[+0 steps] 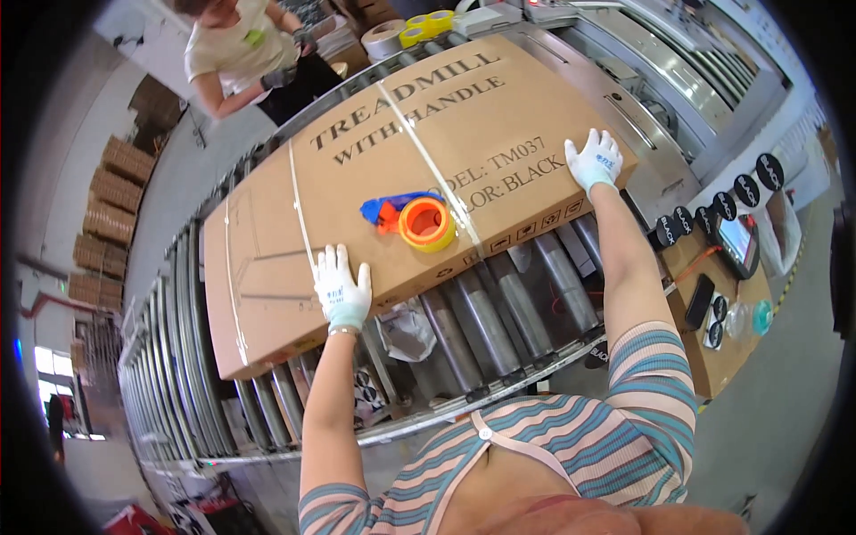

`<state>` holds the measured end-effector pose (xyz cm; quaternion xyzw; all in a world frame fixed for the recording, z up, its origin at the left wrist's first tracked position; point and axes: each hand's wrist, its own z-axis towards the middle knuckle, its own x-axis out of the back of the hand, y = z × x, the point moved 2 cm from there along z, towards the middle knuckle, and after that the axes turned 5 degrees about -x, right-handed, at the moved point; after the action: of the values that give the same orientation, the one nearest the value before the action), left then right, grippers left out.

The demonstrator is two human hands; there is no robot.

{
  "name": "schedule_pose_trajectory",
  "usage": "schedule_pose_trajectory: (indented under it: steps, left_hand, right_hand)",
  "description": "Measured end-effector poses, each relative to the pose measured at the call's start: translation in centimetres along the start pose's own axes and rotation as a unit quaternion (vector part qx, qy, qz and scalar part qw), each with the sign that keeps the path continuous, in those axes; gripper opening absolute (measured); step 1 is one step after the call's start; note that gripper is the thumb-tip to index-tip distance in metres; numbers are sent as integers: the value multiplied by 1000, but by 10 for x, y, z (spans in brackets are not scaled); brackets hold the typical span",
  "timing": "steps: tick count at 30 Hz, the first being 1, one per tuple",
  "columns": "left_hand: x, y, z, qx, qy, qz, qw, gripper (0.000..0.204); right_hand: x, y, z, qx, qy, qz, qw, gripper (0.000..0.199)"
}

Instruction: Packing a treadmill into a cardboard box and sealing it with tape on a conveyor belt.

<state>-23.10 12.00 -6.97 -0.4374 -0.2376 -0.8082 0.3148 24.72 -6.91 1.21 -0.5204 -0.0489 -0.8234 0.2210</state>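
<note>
A large flat cardboard box (357,187) with white straps around it lies on a roller conveyor. My left hand (342,290), in a white glove, rests flat on the box's near edge with fingers extended. At the box's right end my right hand (595,160), gloved the same way, lies with its fingers spread on the top. Neither hand holds anything. Between them, on top of the box, sits a tape dispenser (387,214) in blue and orange, fitted with a yellow tape roll (427,225).
Metal rollers (486,321) run beneath and beside the box. At right, a smaller carton (727,343) bears a phone (700,301) and a handheld device (736,242). Across the conveyor stands a person (241,53) in gloves. A metal machine (624,98) adjoins the box's far right.
</note>
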Motion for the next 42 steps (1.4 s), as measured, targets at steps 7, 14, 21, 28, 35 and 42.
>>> schedule_pose_trajectory:
  steps: [7, 14, 21, 28, 35, 42]
  left_hand:
    - [3, 21, 3, -27, 25, 10, 999, 54]
    - [-8, 30, 13, -45, 10, 18, 999, 58]
    - [-7, 26, 13, -31, 41, 16, 999, 54]
    - [2, 34, 11, -46, 66, -2, 997, 46]
    - [3, 32, 7, -28, 77, -8, 997, 44]
    - [-3, 32, 7, -39, 120, -19, 992, 35]
  right_hand:
    - [11, 23, 10, -64, -31, -25, 997, 73]
    - [22, -67, -77, 136, -63, 48, 988, 67]
    - [22, -88, -87, 126, -77, 82, 986, 69]
    - [26, -78, -92, 110, -60, 79, 989, 65]
    - [27, -81, -92, 103, -47, 102, 988, 59]
    - [19, -80, -89, 97, -21, 117, 988, 55]
